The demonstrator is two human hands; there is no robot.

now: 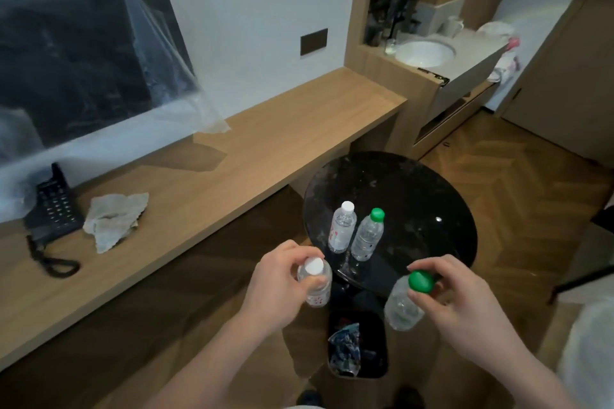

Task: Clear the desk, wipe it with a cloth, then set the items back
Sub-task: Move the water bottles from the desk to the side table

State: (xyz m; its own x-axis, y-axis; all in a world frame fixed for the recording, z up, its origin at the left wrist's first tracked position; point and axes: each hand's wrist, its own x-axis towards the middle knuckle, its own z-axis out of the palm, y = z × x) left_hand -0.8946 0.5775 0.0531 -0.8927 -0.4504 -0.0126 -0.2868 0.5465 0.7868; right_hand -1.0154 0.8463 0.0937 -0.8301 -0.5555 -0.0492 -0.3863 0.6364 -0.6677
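My left hand [277, 282] grips a clear water bottle with a white cap [315, 282] by its neck, in the air near the front left edge of the round black table [415, 196]. In my right hand [465, 295] is a clear bottle with a green cap [403, 304], gripped near its top, at the table's front edge. Two more bottles stand upright on the table: a white-capped one [342, 231] and a green-capped one [368, 237]. A crumpled grey cloth [114, 221] lies on the long wooden desk [232, 156].
A black telephone [53, 212] with a coiled cord sits at the desk's left end. A dark plastic-covered screen [73, 43] hangs above the desk. A black bin [358, 345] with rubbish stands on the floor below my hands. A washbasin [425, 53] is at the back right.
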